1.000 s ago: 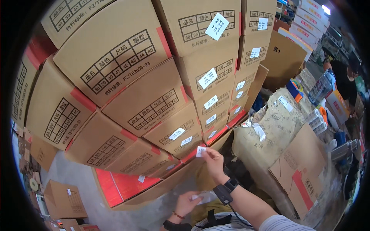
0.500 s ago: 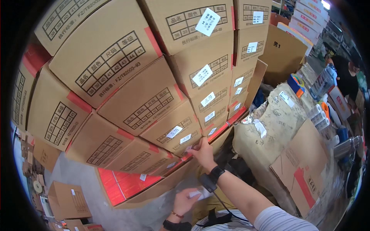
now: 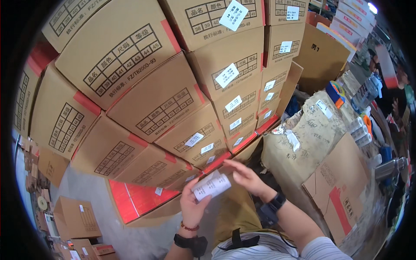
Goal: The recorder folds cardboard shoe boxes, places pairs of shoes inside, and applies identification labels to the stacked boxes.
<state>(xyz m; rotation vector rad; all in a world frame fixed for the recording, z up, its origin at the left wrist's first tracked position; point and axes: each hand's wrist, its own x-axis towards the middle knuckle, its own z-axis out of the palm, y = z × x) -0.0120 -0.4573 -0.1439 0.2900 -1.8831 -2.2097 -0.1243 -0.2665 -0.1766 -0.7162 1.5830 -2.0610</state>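
Observation:
My left hand [image 3: 191,204] is closed around a roll of white printed labels [image 3: 212,187], held up in front of my trousers. Beside the roll's right end is my right hand [image 3: 250,180], fingers apart and nothing visible between them. Just beyond the hands rises a tall stack of brown cardboard boxes [image 3: 173,113] with printed grids and red tape. White labels are stuck on several boxes, including one label [image 3: 211,159] low down, close above the roll. Another label [image 3: 207,148] sits a little higher.
At the right, a worn covered surface [image 3: 299,160] carries a flattened carton [image 3: 336,186], tape rolls [image 3: 333,94] and white rolls [image 3: 357,130]. A red-topped box [image 3: 125,201] lies under the stack. An open carton [image 3: 78,216] stands lower left. Another person is at far right.
My right hand has drawn back from the low box, where a label now shows on its face. My left hand has risen with the roll, bringing it near the right hand.

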